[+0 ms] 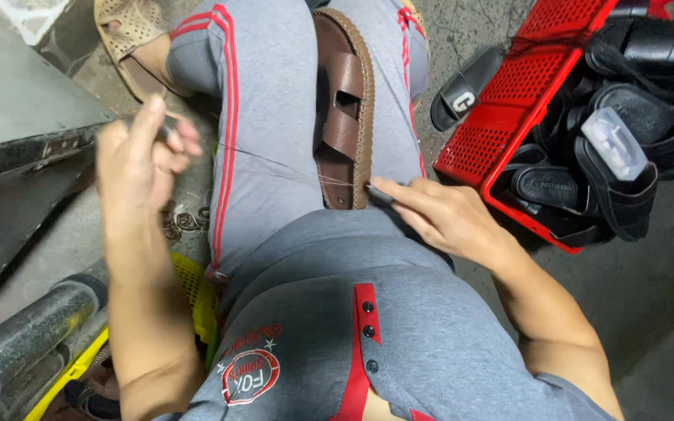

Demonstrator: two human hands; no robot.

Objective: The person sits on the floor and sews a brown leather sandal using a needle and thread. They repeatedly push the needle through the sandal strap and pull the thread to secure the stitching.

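1. Grey knit trousers [274, 132] with red side stripes fill the centre of the view; soft fabric, stretched smooth over both thighs. The person is seated.
2. Red plastic crate [509, 101], perforated grid walls, stands on the concrete floor at upper right. It is piled with black rubber slide sandals [626, 117]; a small clear plastic box [614, 144] lies on top of them.
3. Dark metal case [17, 187] with a hinge sits at left, a black cylindrical bar [25, 335] below it.
4. Brown leather sandal [343, 109], broad straps, rim edged with a band of coarse tan stitching, is clamped between the knees, sole edge turned toward the person.
5. One black slide [462, 90] lies on the floor beside the crate.
6. Right hand [442, 214]: fingers extended and close together, gripping a thin dark tool [380, 192] whose tip touches the sandal's stitched edge at the near end.
7. Left hand [146, 156]: raised well left of the sandal, fingertips pinched on a fine pale thread [274, 160] that runs taut across the thigh to the sandal.
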